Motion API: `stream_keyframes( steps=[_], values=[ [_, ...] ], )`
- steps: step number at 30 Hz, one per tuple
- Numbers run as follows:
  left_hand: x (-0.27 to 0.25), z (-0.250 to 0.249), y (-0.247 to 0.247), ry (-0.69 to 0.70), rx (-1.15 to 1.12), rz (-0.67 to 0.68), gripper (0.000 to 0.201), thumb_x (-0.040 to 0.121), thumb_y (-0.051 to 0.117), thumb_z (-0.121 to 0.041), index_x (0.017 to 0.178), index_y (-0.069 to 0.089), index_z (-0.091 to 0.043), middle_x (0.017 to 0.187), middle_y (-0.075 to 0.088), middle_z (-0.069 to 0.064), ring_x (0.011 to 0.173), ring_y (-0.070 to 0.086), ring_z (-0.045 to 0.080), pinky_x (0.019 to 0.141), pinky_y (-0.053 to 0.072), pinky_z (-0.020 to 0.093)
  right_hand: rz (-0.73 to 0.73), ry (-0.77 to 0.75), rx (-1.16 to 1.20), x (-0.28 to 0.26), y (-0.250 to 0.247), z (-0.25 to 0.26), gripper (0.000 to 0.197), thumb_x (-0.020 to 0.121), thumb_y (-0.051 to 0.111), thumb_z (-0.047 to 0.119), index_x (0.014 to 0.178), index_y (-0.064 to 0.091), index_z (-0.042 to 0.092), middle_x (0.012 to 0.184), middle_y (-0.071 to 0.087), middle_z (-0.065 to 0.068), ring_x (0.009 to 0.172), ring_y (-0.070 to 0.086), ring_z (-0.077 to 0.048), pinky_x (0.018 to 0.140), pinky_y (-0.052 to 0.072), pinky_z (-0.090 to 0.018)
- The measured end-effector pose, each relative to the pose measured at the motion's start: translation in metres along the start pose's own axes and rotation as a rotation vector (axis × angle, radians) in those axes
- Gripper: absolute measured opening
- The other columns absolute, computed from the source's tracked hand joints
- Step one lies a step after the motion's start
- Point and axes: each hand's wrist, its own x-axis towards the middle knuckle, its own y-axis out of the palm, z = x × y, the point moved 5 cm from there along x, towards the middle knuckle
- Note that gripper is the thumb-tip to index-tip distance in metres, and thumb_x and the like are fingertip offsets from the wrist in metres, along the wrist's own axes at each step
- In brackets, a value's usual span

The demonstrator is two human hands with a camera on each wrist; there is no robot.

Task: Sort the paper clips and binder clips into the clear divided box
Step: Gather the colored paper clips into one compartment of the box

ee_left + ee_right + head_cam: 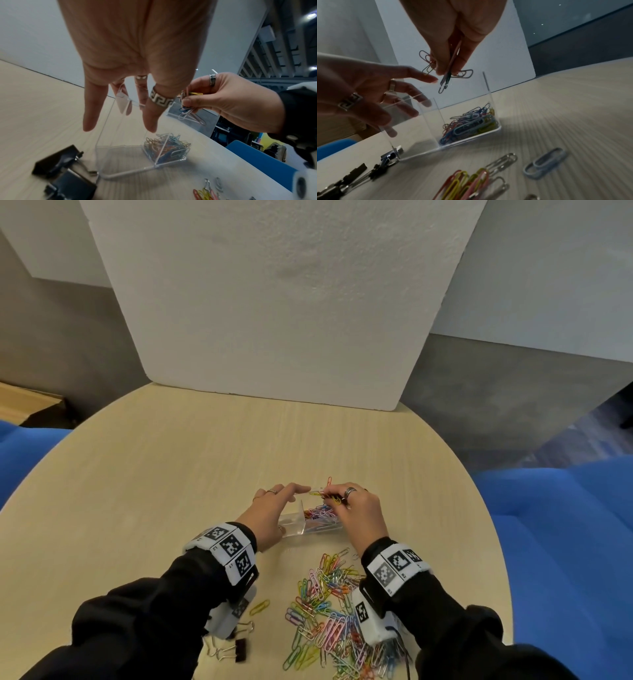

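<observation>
Spread and relaxed, the left hand (270,510) reaches over the clear divided box (294,527) at the table's centre, its straight fingers (149,116) touching the box's upper walls over the left compartment; that compartment looks bare in the wrist views. Black binder clips (239,648) lie at 7 o'clock from the box, near the table's (171,474) front edge, with a lone yellow paper clip (259,607) just beyond them. In the box's right compartment sits a heap of sorted paper clips (471,123). At 5 o'clock from the box spreads the loose pile of coloured paper clips (329,611). Directly above the right compartment, the right hand (356,511) pinches a small bunch of paper clips (447,70) between thumb and fingertips, several dangling down toward the opening. At 12 o'clock a white foam board (274,302) stands upright.
</observation>
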Motion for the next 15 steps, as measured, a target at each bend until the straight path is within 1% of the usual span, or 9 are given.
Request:
stream_keyframes(
  steps=[2,4,7,9,12,14,15],
  values=[
    [0.000,0.001,0.000,0.000,-0.002,0.004,0.078,0.080,0.052,0.006,0.138,0.025,-0.038,0.132,0.043,-0.002,0.116,0.035,0.022,0.085,0.038,0.028,0.014,-0.045,-0.018,0.003,0.004,0.003,0.019,0.082,0.064,0.003,0.097,0.071,0.012,0.095,0.068,-0.006,0.086,0.064,-0.020,0.083,0.053,-0.035],
    [0.000,0.001,-0.001,-0.001,-0.005,0.006,0.077,0.080,0.054,0.005,0.137,0.025,-0.038,0.132,0.043,-0.003,0.115,0.035,0.022,0.085,0.039,0.030,0.018,-0.085,-0.020,0.004,0.006,0.004,0.019,0.082,0.064,0.003,0.098,0.071,0.011,0.095,0.069,-0.007,0.086,0.064,-0.021,0.083,0.053,-0.037],
    [0.001,0.001,0.000,-0.009,-0.002,-0.001,0.072,0.082,0.056,0.002,0.136,0.026,-0.034,0.133,0.043,-0.003,0.117,0.035,0.022,0.090,0.037,0.032,-0.019,-0.114,-0.001,0.006,0.002,0.005,0.019,0.081,0.066,0.003,0.097,0.071,0.012,0.094,0.069,-0.006,0.085,0.064,-0.018,0.082,0.053,-0.031],
    [0.001,0.002,0.000,-0.012,-0.003,-0.004,0.070,0.082,0.055,0.003,0.135,0.027,-0.033,0.133,0.043,-0.003,0.117,0.035,0.022,0.090,0.037,0.031,-0.035,-0.127,0.016,0.007,0.002,0.004,0.019,0.080,0.067,0.003,0.096,0.071,0.012,0.093,0.069,-0.005,0.083,0.065,-0.016,0.081,0.053,-0.028],
    [0.000,0.001,0.000,-0.007,-0.019,0.000,0.074,0.082,0.054,0.004,0.137,0.026,-0.037,0.132,0.043,-0.003,0.116,0.034,0.022,0.089,0.036,0.031,-0.008,-0.104,0.051,0.005,0.004,-0.001,0.019,0.079,0.068,0.003,0.095,0.072,0.012,0.091,0.069,-0.004,0.081,0.065,-0.014,0.080,0.053,-0.024],
    [0.000,0.001,0.000,-0.003,-0.024,0.000,0.076,0.081,0.053,0.005,0.137,0.025,-0.038,0.132,0.042,-0.002,0.116,0.034,0.022,0.090,0.035,0.030,0.021,-0.124,0.022,0.001,0.006,-0.005,0.019,0.078,0.069,0.003,0.094,0.072,0.011,0.092,0.070,-0.005,0.083,0.065,-0.015,0.081,0.051,-0.021],
    [0.000,0.002,0.000,-0.001,-0.027,0.000,0.077,0.081,0.052,0.006,0.138,0.025,-0.038,0.132,0.042,-0.002,0.116,0.034,0.022,0.090,0.034,0.030,0.050,-0.131,-0.014,0.000,0.007,-0.007,0.019,0.078,0.069,0.003,0.094,0.072,0.011,0.093,0.070,-0.006,0.085,0.065,-0.016,0.083,0.051,-0.022]
  ],
)
